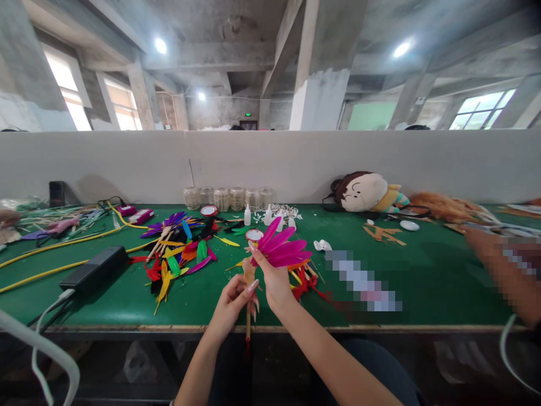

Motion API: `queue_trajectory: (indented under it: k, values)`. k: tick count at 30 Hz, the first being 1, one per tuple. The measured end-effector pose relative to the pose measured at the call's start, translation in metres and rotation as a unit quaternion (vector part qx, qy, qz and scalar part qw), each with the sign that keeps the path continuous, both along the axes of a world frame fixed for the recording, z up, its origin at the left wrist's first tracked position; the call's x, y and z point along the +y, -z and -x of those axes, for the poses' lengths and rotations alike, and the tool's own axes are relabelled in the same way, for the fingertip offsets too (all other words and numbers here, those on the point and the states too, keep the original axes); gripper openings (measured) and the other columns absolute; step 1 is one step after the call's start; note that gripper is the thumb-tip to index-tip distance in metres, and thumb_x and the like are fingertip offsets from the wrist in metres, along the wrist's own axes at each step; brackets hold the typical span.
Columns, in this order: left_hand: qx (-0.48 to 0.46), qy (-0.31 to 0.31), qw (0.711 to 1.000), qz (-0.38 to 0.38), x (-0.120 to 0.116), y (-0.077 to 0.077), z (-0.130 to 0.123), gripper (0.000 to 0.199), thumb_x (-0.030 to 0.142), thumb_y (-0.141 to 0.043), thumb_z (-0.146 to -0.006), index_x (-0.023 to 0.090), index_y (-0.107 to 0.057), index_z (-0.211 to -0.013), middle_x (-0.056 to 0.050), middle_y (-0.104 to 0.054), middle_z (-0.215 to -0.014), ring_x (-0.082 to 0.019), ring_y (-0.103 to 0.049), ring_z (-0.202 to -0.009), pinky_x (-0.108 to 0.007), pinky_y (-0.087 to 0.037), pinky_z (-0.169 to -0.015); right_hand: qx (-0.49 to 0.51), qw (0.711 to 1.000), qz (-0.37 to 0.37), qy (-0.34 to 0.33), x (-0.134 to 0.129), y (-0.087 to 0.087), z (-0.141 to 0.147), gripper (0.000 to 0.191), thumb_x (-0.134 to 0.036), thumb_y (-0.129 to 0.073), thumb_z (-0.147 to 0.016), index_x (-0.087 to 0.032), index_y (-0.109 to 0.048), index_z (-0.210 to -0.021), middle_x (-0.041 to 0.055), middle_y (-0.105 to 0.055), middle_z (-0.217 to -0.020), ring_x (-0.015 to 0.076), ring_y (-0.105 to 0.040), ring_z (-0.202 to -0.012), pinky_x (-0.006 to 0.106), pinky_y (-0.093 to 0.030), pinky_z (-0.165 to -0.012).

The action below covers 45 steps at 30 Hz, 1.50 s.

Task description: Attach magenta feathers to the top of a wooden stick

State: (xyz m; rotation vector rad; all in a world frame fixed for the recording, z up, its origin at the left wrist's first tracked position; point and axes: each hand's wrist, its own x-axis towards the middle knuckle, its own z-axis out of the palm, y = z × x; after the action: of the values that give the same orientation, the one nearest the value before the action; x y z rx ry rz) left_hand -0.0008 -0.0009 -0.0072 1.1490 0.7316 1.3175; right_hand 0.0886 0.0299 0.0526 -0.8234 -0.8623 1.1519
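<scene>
Your left hand (228, 307) grips a wooden stick (248, 321) while your right hand (274, 282) pinches magenta feathers (281, 248).
In the head view, the feathers fan out at the stick's upper end, and both hands are closed and held just over the front edge of the counter (422, 287). Loose feathers (181, 254) in purple, yellow, red and green lie heaped near the counter's middle, with red and yellow feathers (304, 285) just beyond your right hand. A black power adapter (93, 270) sits toward the left edge, while jars (222, 198) and white squeeze bottles (247, 215) stand near the back edge. A plush doll (366, 193) lies at the back right, and someone else's blurred hand (486, 248) reaches in from the right edge.
</scene>
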Motion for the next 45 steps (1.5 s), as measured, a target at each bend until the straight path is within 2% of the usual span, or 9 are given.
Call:
queue_trajectory:
  k: [16, 31, 45]
  values:
    - [-0.003, 0.007, 1.0, -0.01, -0.0001, 0.0013, 0.0014, 0.027, 0.039, -0.063, -0.071, 0.015, -0.052, -0.077, 0.004, -0.057, -0.055, -0.008, -0.052, -0.044, -0.02, -0.043, -0.045, 0.021, 1.0, -0.007, -0.008, -0.0015, 0.0034, 0.0022, 0.038, -0.034, -0.073, -0.055, -0.017, -0.066, -0.089, 0.0041, -0.068, -0.093, 0.021, -0.06, -0.092, 0.036, -0.047, -0.084]
    - [0.009, -0.006, 1.0, -0.011, -0.0011, 0.0006, -0.0002, 0.029, 0.041, -0.063, -0.07, 0.015, -0.051, -0.077, 0.004, -0.056, -0.054, -0.007, -0.051, -0.042, -0.019, -0.042, -0.044, 0.008, 1.0, -0.019, -0.021, 0.0007, 0.005, -0.0001, 0.028, -0.033, -0.072, -0.057, -0.017, -0.068, -0.08, 0.0016, -0.07, -0.079, 0.0169, -0.062, -0.079, 0.032, -0.048, -0.077]
    - [0.004, -0.023, 1.0, -0.018, 0.001, 0.0031, 0.0001, 0.03, 0.042, -0.062, -0.071, 0.016, -0.049, -0.078, 0.006, -0.055, -0.053, -0.007, -0.05, -0.041, -0.018, -0.041, -0.042, 0.014, 0.999, -0.02, -0.046, 0.0005, 0.0049, -0.0003, 0.025, -0.031, -0.072, -0.057, -0.018, -0.069, -0.078, 0.0022, -0.071, -0.078, 0.0182, -0.064, -0.078, 0.033, -0.049, -0.077]
